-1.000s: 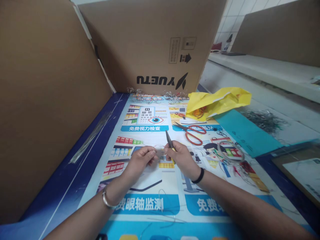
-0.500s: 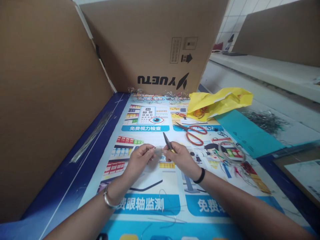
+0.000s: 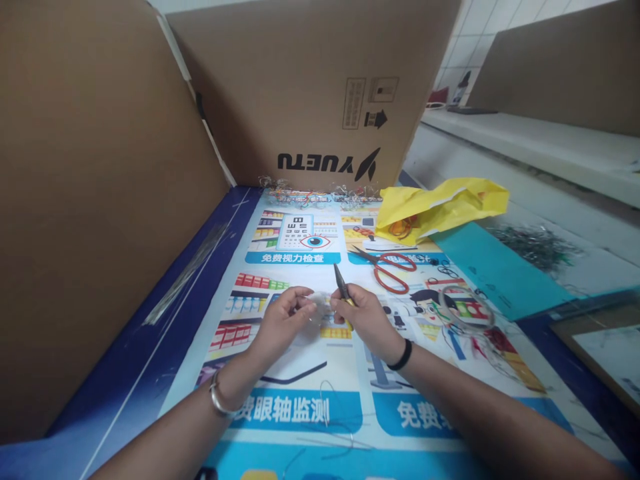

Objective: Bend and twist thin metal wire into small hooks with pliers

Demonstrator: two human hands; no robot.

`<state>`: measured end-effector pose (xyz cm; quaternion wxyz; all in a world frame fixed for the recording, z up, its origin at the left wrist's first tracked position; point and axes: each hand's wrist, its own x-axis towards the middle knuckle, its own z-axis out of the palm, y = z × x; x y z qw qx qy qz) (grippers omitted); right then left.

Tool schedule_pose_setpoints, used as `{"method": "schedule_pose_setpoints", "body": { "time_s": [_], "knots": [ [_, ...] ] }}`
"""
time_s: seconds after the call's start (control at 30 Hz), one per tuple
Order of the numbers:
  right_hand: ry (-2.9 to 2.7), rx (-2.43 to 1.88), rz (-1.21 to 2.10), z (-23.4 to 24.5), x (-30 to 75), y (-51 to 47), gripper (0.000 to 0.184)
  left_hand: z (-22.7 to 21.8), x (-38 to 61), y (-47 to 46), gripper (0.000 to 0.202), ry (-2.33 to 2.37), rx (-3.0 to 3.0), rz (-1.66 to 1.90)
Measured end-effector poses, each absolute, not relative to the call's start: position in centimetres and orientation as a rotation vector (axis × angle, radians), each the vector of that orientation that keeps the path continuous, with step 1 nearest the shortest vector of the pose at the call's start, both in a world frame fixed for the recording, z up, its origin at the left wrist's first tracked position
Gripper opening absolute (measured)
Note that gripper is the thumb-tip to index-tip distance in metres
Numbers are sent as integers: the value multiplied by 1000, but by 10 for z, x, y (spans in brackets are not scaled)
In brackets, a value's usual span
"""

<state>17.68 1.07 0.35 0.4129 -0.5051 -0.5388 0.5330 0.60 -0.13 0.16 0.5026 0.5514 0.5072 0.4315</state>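
Note:
My right hand (image 3: 361,312) is closed around needle-nose pliers (image 3: 342,283), whose dark pointed jaws stick up and away from me; a bit of yellow handle shows below. My left hand (image 3: 289,319) pinches a small pale, see-through piece (image 3: 320,307) between thumb and fingers. This piece lies between the two hands, and the right fingertips are at its other side. Its exact kind cannot be made out. Beyond the right hand lie red-handled scissors (image 3: 395,272), blades pointing left. Thin wires (image 3: 345,437) lie on the printed sheet close to me.
A printed sheet (image 3: 300,273) covers the table. Cardboard walls (image 3: 310,87) stand behind and at left. A yellow bag (image 3: 445,203), a turquoise sheet (image 3: 500,273), a wire coil (image 3: 466,307) and a heap of wire scraps (image 3: 535,247) are at right. Wire strips (image 3: 185,277) lie left.
The left fingers have shifted on the pale piece, which now shows wider between the hands. The pliers stay in the right hand; the whole view has shifted slightly.

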Motion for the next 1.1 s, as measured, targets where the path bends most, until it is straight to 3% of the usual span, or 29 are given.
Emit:
{"method": "schedule_pose_setpoints", "body": {
  "time_s": [0.43,0.67,0.9,1.1],
  "knots": [
    [-1324,-1246,1392,4,178,11,18,3,5,-1,19,1272,1284,1053],
    [-1407,-1316,1320,5,173,26,15,-7,6,19,28,1368,1437,1151],
    [-1774,-1470,751,4,194,45,13,-13,-9,22,31,1516,1802,1147],
    [-2102,-1443,432,3,204,40,23,-2,-10,8,31,1436,2330,854]
  ]
}}
